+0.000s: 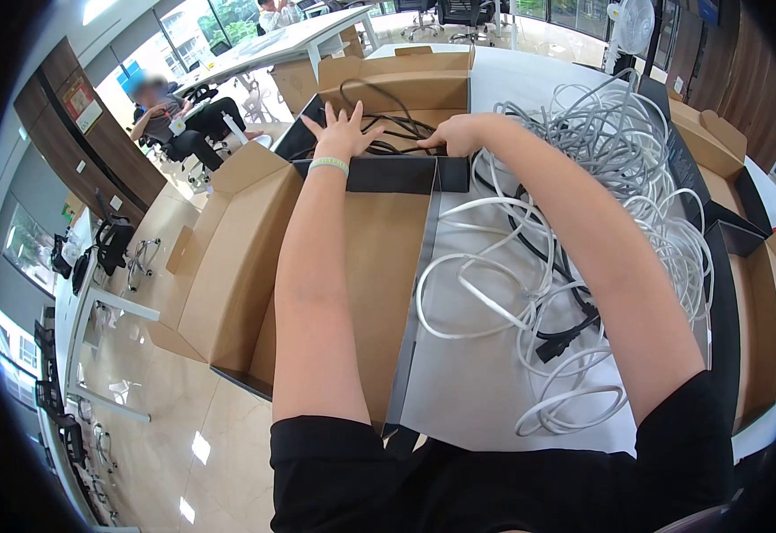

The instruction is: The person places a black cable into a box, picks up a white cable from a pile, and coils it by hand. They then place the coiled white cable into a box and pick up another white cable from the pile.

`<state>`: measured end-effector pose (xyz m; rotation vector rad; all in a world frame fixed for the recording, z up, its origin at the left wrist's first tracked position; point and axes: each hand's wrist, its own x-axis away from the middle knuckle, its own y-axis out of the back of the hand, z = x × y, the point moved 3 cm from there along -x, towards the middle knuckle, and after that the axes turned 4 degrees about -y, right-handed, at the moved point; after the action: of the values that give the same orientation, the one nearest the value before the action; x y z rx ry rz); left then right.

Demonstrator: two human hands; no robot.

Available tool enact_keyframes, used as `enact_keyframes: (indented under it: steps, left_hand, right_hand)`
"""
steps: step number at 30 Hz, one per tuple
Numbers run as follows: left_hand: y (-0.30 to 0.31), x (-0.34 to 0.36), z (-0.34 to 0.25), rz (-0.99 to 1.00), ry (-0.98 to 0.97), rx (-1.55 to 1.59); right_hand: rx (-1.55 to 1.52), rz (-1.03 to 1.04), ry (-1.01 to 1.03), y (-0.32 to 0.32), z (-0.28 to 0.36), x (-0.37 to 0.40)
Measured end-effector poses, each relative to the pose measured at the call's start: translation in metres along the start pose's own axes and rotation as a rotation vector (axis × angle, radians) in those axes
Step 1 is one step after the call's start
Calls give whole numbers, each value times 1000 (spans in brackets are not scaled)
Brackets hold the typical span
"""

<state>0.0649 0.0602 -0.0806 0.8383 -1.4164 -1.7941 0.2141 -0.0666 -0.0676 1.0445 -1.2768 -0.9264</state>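
Note:
My left hand (344, 138) is spread over the far cardboard box (441, 75), its fingers apart above black cables (397, 129) coiled inside. At the box's right side, my right hand (455, 136) is closed, with the fingers pinched at a black cable. Nearer my body lies an open box (379, 249) with a brown inside, under my left forearm. Right of it, white cables (472, 258) lie in loops on the white table (468, 391), and a black cable with a plug (558, 345) runs among them. A tangled grey cable pile (592, 133) is beyond my right forearm.
Two more open boxes (756, 320) stand at the right edge of the table. A seated person (162, 120) is at the upper left, and another person (277, 16) sits farther back. A white fan (632, 28) stands at the upper right.

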Motion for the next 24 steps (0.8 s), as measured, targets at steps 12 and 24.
enact_keyframes:
  steps: [12, 24]
  left_hand:
    - [-6, -5, 2, 106, -53, 169]
    - [19, 5, -13, -594, -468, 107]
  right_hand:
    - [-52, -50, 12, -1, 1, 5]
    - [-150, -225, -25, -8, 1, 6]
